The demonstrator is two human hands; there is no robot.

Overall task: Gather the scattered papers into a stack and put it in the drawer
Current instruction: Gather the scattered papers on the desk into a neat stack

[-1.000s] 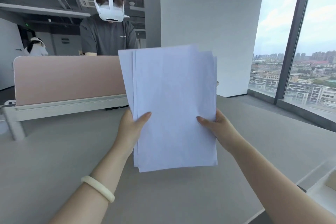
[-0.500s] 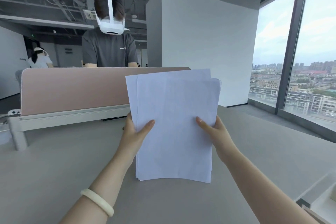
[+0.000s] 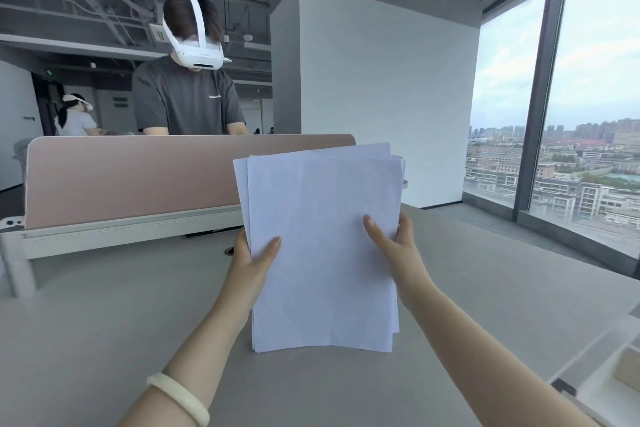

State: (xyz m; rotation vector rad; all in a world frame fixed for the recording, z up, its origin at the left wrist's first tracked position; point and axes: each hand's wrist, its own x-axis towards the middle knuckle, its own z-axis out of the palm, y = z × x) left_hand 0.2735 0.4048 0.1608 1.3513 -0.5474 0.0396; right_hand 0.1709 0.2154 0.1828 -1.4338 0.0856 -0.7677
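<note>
A stack of white papers (image 3: 322,243) stands upright on its bottom edge on the grey desk (image 3: 104,322), in the middle of the head view. Its top edges are slightly uneven. My left hand (image 3: 251,263) grips the stack's left edge, thumb on the front. My right hand (image 3: 394,246) grips the right edge, thumb across the front sheet and fingers behind. An open white drawer (image 3: 602,367) shows at the lower right corner, partly cut off by the frame.
A pink divider panel (image 3: 138,177) runs along the desk's far side. Behind it stands a person in a dark shirt (image 3: 187,97) wearing a white headset. A white pillar and tall windows (image 3: 588,132) are to the right.
The stack has come down and rests with its bottom edge on the desk. Both hands kept hold of its sides, and the sheets look more aligned.
</note>
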